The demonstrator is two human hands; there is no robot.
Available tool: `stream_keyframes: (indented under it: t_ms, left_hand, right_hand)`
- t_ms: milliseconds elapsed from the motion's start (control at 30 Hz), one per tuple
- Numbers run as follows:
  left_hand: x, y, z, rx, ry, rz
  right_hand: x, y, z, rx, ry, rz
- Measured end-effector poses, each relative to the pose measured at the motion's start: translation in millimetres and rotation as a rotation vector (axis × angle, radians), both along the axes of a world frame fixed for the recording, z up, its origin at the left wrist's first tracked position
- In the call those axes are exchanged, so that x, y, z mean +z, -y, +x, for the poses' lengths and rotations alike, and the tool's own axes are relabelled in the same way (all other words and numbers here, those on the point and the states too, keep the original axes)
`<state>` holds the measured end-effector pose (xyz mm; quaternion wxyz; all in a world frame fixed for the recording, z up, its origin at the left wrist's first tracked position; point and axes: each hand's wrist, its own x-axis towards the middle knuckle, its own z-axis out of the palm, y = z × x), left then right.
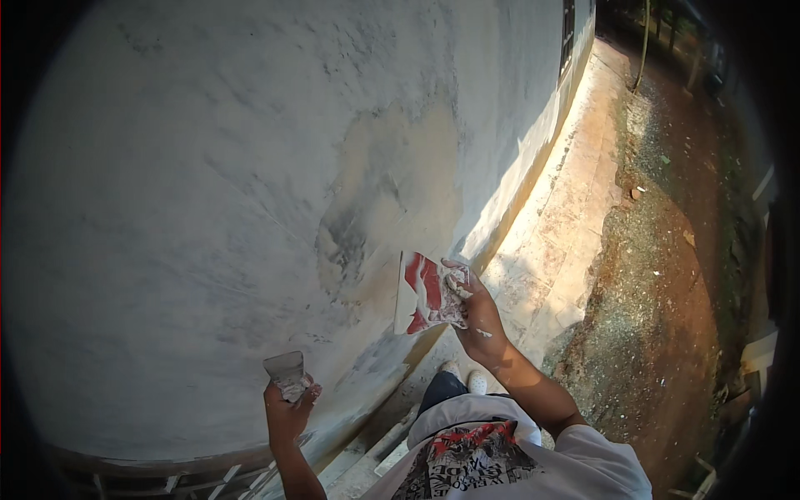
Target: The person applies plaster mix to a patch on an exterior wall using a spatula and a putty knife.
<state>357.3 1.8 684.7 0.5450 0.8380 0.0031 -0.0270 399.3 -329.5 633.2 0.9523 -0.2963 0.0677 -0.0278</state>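
My right hand (471,300) is closed round the edge of a flat red plate smeared with white putty (423,292), its far edge close to the wall. Lower and to the left, my left hand (287,412) grips a small putty knife (285,367) with a grey blade, its handle hidden in the fingers. White smears mark both hands. Before me stands a whitish wall (208,208), with a beige, unevenly coated patch (408,167) and a dark grey spot at that patch's lower left. Whether either tool touches the wall I cannot tell.
A sunlit concrete ledge (542,225) runs along the wall's base on the right. Beyond it lies gravelly, reddish ground (658,292). My shoes (477,382) stand close to the wall's foot. A barred opening (568,33) is at the wall's far end; slats show at lower left.
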Motion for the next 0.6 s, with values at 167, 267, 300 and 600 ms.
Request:
stream_keyframes:
  t_ms: [167,267,300,600]
  left_hand:
    - [-61,98,-16,0.066,0.007,-0.471]
    - [-75,130,-29,0.117,0.021,-0.630]
    - [-72,141,-28,0.199,-0.027,-0.719]
    - [-73,133,-16,0.494,0.053,-0.788]
  right_hand:
    - [-7,-17,-28,-0.041,-0.116,-0.016]
    - [-14,-35,-43,-0.097,-0.153,-0.145]
    - [-17,-39,-48,-0.091,-0.111,-0.254]
    - [-11,-18,-60,-0.375,0.564,-1.555]
